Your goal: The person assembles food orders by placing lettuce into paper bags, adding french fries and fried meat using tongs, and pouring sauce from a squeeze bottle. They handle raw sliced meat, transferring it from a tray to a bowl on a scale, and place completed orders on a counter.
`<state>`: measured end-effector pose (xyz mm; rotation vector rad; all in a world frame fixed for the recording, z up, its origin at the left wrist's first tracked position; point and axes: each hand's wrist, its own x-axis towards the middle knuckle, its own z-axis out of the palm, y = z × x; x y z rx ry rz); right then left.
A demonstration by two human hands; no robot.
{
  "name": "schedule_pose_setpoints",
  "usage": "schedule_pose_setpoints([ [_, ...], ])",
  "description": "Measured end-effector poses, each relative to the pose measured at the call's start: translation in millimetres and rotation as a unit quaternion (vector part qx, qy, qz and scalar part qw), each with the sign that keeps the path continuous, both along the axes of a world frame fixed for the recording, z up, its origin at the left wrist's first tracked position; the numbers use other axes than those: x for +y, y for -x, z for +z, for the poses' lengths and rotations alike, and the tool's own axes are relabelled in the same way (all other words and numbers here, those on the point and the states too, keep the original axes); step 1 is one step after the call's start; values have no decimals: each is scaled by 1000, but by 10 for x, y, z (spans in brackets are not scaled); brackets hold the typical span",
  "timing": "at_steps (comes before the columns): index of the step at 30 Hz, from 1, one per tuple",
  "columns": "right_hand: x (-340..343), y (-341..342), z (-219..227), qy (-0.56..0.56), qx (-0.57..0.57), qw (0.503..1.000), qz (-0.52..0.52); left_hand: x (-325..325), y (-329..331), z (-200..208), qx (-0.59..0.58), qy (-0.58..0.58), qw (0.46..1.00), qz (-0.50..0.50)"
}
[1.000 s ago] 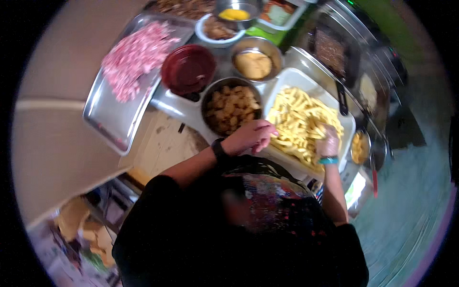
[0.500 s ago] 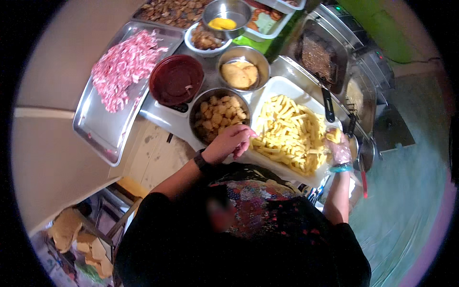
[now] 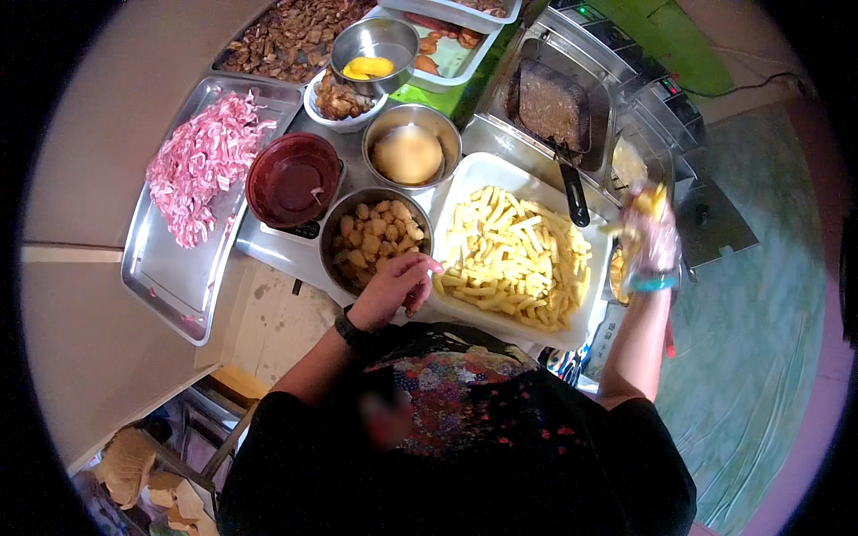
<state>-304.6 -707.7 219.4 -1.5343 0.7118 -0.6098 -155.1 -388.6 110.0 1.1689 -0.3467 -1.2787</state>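
Note:
My right hand [image 3: 650, 241], in a clear plastic glove with a teal band at the wrist, is closed around some raw fries [image 3: 657, 198]. It hovers right of the white tub [image 3: 585, 330], near the fryer, slightly blurred by motion. A pile of pale yellow fries [image 3: 514, 259] fills much of the tub. Bare, with a dark watch at the wrist, my left hand [image 3: 393, 288] hangs loosely bent with nothing visible in it. Its forefinger points to the tub's left edge; whether it touches is unclear. Just beyond it stands a steel bowl [image 3: 325, 237] of breaded chunks [image 3: 380, 234].
Fryers [image 3: 617, 89] stand at the right, with a black-handled basket [image 3: 550, 98] in one. At the left lies a metal tray [image 3: 170, 284] of pink shredded meat [image 3: 201, 165]. A dark red bowl [image 3: 290, 179] and several other food containers crowd the counter's far side.
My right hand has lifted from the tub's right side and moved right and farther off, with fries in it. The left hand stays by the tub's edge. The whole view has shifted.

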Motion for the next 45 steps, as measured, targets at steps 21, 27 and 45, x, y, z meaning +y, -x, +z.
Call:
schedule_pose_setpoints([
  [21, 603, -1778, 229, 431, -58, 855, 282, 994, -131, -402, -128, -112, 904, 392],
  [27, 1112, -1948, 15, 396, -34, 830, 391, 1033, -640, -921, -187, -169, 883, 396],
  [45, 1706, -2309, -579, 174, 118, 900, 383, 1324, -601, -1301, -581, -246, 760, 156],
])
